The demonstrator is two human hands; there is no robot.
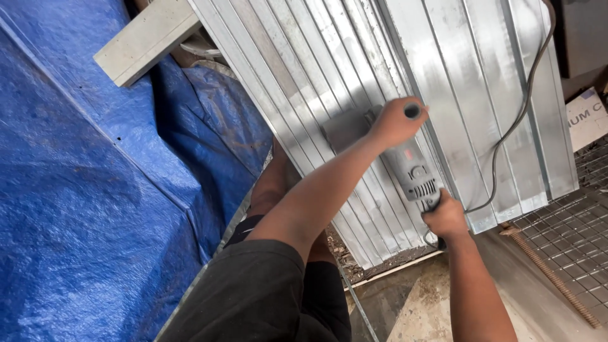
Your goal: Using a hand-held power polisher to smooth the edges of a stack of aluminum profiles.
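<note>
Fingers of both hands wrap an angle grinder lying on ribbed metal sheets.
The sheets slope beside a blue tarp. The grinder's long axis runs diagonally, head up-left, tail down-right. Left hand grips the side handle; right hand clasps the tail, where the cable leaves.

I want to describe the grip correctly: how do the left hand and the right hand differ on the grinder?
The left hand grips the side handle near the grinder's head, arm stretched across the metal sheets. The right hand grips the rear end, where the cable leaves, nearer the body. Both are closed on the tool.
</note>
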